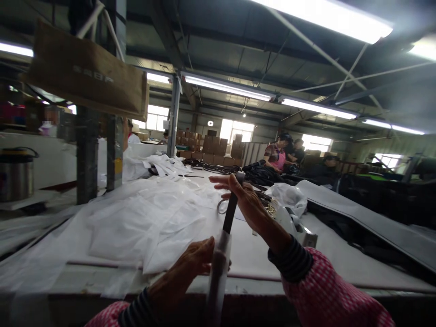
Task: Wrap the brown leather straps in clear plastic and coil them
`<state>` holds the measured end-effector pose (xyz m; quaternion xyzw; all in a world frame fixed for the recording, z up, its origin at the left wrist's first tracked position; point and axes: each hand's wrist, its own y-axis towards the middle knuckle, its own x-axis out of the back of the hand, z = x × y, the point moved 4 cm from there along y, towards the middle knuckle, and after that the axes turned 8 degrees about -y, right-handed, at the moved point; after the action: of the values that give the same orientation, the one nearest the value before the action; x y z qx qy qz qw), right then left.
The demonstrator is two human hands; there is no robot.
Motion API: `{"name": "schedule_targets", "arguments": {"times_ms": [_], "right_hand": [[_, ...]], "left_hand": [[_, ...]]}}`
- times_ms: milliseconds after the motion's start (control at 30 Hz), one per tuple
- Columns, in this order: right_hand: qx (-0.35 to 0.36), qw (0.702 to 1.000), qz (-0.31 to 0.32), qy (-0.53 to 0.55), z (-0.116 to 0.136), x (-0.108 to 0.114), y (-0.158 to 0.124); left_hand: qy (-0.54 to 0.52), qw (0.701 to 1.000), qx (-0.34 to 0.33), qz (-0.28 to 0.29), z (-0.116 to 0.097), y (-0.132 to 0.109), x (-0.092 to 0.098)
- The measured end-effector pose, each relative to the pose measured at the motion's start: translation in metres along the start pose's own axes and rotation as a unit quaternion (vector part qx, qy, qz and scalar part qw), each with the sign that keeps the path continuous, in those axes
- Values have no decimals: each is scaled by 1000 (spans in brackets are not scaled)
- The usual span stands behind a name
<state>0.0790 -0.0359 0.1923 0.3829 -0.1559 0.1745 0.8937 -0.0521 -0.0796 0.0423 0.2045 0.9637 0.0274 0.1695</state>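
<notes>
A long dark strap, which looks like a belt point(230, 214), stands nearly upright in front of me. Its lower part is inside a clear plastic sleeve point(221, 254). My right hand point(250, 204) grips the strap near its top, where a pale metal-looking end point(240, 176) shows between thumb and fingers. Lower down, my left hand point(190, 263) is closed around the sleeve with the strap in it; some of its fingers are hidden behind. A thin ring-shaped thing point(222, 207) shows just left of the strap; its kind I cannot make out.
Crumpled clear plastic bags point(146, 218) cover the left of the white table point(252, 259). Dark straps point(214, 168) lie at the back. A tape dispenser-like thing point(308, 236) sits right. A brown bag point(88, 72) hangs upper left. A co-worker point(277, 154) stands beyond the table.
</notes>
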Motion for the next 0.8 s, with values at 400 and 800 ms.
{"name": "schedule_targets", "arguments": {"times_ms": [400,800], "right_hand": [[64,996,-62,-31,48,48,57],[-142,912,-187,337,5,82,76]], "left_hand": [[-41,975,-217,-25,-126,39,-46],[138,918,-324,-183,-183,30,-57]]}}
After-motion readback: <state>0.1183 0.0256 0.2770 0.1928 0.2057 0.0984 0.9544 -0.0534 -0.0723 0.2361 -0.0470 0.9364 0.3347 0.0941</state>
